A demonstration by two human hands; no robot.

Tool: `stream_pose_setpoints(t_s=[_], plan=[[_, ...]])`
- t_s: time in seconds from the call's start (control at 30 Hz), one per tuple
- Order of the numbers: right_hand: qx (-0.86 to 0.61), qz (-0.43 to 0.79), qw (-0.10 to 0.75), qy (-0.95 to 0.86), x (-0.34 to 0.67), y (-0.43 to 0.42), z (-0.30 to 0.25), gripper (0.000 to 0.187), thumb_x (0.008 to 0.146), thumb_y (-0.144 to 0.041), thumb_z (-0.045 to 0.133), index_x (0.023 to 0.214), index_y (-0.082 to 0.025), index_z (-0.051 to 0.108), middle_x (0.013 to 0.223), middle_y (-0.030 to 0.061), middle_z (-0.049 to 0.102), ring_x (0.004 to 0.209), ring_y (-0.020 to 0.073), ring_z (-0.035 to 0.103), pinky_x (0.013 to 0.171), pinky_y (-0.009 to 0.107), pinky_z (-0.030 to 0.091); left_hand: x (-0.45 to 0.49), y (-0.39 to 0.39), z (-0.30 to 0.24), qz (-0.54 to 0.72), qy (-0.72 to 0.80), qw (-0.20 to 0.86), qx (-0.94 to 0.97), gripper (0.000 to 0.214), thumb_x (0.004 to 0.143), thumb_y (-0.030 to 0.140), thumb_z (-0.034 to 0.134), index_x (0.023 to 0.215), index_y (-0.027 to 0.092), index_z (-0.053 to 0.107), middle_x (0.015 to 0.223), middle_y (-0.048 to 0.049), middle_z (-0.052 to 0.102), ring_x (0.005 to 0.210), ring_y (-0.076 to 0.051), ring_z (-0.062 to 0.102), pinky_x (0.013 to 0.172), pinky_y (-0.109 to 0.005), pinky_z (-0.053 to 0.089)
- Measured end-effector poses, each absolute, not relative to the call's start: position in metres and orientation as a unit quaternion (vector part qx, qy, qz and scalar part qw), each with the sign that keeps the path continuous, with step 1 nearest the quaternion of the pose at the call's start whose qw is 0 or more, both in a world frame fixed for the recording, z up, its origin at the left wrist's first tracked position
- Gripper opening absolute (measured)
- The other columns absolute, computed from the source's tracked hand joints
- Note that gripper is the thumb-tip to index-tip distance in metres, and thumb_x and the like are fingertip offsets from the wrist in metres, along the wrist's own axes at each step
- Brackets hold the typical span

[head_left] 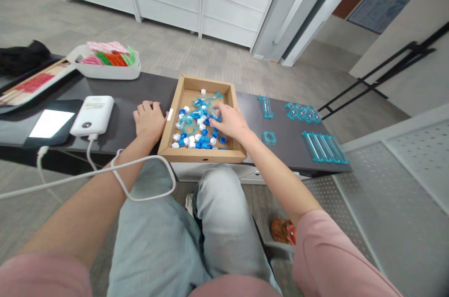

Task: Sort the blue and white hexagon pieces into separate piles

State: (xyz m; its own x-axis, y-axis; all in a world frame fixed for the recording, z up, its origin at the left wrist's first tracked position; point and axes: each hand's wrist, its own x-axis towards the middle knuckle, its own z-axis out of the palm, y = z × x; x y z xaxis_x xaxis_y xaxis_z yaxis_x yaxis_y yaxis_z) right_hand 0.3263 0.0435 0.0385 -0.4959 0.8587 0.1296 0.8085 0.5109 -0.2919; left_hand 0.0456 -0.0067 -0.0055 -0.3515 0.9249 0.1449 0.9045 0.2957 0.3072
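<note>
A shallow cardboard box point(242, 153) holds several small white and blue plastic pieces point(203, 140) and larger translucent teal parts point(189, 121). My right hand point(231, 121) reaches into it from the right, thumb and fingers closed around a clear teal plastic piece point(213, 112) that they partly cover. Flat on the dark table, just left of the box, rests my left hand point(150, 123), its fingers stretched out and holding nothing. To the box's right lie a teal tube-like part point(267, 107), a small square teal part point(268, 138), a row of teal rings point(303, 112) and several teal rods point(325, 147).
A white power bank point(92, 115) with a cable point(164, 159) looping over my left forearm sits at the left, beside a phone-like device with a bright screen point(52, 124). Behind them stands a white basket point(108, 71) of colourful strips. A perforated panel point(396, 175) borders the right.
</note>
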Motion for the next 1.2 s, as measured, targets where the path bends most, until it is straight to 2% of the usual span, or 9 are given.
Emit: stream_pose_setpoints(t_s=[0.13, 0.3, 0.43, 0.6, 0.73, 0.9, 0.97, 1.07, 1.2], plan=[[-0.434, 0.166, 0.268, -0.844, 0.362, 0.039, 0.035, 0.056, 0.107, -0.044, 0.078, 0.159, -0.027, 0.065, 0.139, 0.0103, 0.081, 0.106, 0.0266, 0.08, 0.107, 0.048, 0.065, 0.042, -0.008, -0.007, 0.169, 0.799, 0.04, 0.576, 0.061, 0.115, 0.032, 0.039, 0.163, 0.001, 0.06, 0.17, -0.038, 0.053, 0.157, -0.05, 0.05, 0.127, -0.065, 0.04], [-0.466, 0.131, 0.336, -0.808, 0.452, 0.035, 0.027, 0.069, 0.102, -0.041, 0.078, 0.168, -0.028, 0.059, 0.144, 0.013, 0.076, 0.11, 0.0284, 0.081, 0.107, 0.051, 0.068, 0.042, -0.007, -0.009, 0.171, 0.799, 0.04, 0.576, 0.063, 0.115, 0.028, 0.032, 0.164, 0.0, 0.059, 0.171, -0.039, 0.051, 0.158, -0.051, 0.049, 0.127, -0.067, 0.04], [-0.553, 0.091, 0.276, -0.78, 0.544, 0.031, 0.022, 0.066, 0.095, -0.032, 0.077, 0.16, -0.024, 0.067, 0.142, 0.0147, 0.073, 0.108, 0.0303, 0.082, 0.103, 0.053, 0.07, 0.042, -0.005, -0.01, 0.169, 0.802, 0.039, 0.571, 0.064, 0.114, 0.033, 0.029, 0.162, 0.002, 0.06, 0.171, -0.0388, 0.051, 0.158, -0.052, 0.049, 0.126, -0.067, 0.041], [-0.626, 0.034, 0.082, -0.775, 0.615, 0.023, 0.025, 0.057, 0.088, -0.018, 0.074, 0.146, -0.023, 0.075, 0.15, 0.0153, 0.071, 0.118, 0.0334, 0.08, 0.107, 0.052, 0.067, 0.037, -0.002, -0.014, 0.163, 0.811, 0.044, 0.561, 0.072, 0.113, 0.033, 0.015, 0.16, 0.001, 0.06, 0.171, -0.0404, 0.051, 0.158, -0.054, 0.048, 0.125, -0.07, 0.04], [-0.621, -0.001, -0.03, -0.783, 0.628, 0.027, 0.031, 0.06, 0.091, -0.008, 0.065, 0.147, -0.025, 0.076, 0.162, 0.0137, 0.071, 0.136, 0.0355, 0.075, 0.112, 0.051, 0.061, 0.034, 0.001, -0.019, 0.182, 0.816, 0.04, 0.547, 0.068, 0.113, 0.038, 0.017, 0.155, 0.01, 0.064, 0.172, -0.0355, 0.054, 0.158, -0.053, 0.049, 0.125, -0.072, 0.042], [-0.641, -0.05, 0.0, -0.766, 0.62, 0.025, 0.032, 0.068, 0.097, 0.0, 0.051, 0.156, -0.022, 0.076, 0.172, 0.0174, 0.066, 0.149, 0.0406, 0.067, 0.121, 0.062, 0.054, 0.038, -0.001, -0.015, 0.182, 0.824, 0.039, 0.535, 0.067, 0.111, 0.034, 0.018, 0.155, 0.012, 0.064, 0.172, -0.0364, 0.054, 0.159, -0.053, 0.05, 0.125, -0.074, 0.041], [-0.66, -0.056, 0.033, -0.749, 0.613, 0.017, 0.027, 0.061, 0.105, -0.007, 0.05, 0.159, -0.021, 0.075, 0.166, 0.0207, 0.068, 0.141, 0.0413, 0.071, 0.118, 0.061, 0.057, 0.041, -0.002, -0.012, 0.169, 0.83, 0.043, 0.53, 0.068, 0.11, 0.032, 0.017, 0.158, 0.013, 0.063, 0.174, -0.0357, 0.053, 0.161, -0.052, 0.05, 0.126, -0.072, 0.042], [-0.664, -0.005, 0.077, -0.744, 0.602, 0.004, 0.013, 0.052, 0.117, -0.027, 0.051, 0.164, -0.023, 0.072, 0.156, 0.0192, 0.071, 0.126, 0.0363, 0.078, 0.115, 0.054, 0.061, 0.042, -0.002, -0.01, 0.165, 0.834, 0.044, 0.525, 0.07, 0.109, 0.03, 0.017, 0.161, 0.016, 0.062, 0.177, -0.0341, 0.052, 0.164, -0.051, 0.049, 0.126, -0.071, 0.041], [-0.642, 0.06, 0.112, -0.756, 0.596, 0.002, -0.006, 0.048, 0.12, -0.039, 0.053, 0.16, -0.025, 0.075, 0.15, 0.0156, 0.074, 0.141, 0.0334, 0.073, 0.126, 0.05, 0.057, 0.042, -0.001, -0.011, 0.166, 0.834, 0.039, 0.525, 0.076, 0.108, 0.033, 0.014, 0.163, 0.011, 0.062, 0.175, -0.0373, 0.052, 0.165, -0.053, 0.048, 0.126, -0.072, 0.041]])
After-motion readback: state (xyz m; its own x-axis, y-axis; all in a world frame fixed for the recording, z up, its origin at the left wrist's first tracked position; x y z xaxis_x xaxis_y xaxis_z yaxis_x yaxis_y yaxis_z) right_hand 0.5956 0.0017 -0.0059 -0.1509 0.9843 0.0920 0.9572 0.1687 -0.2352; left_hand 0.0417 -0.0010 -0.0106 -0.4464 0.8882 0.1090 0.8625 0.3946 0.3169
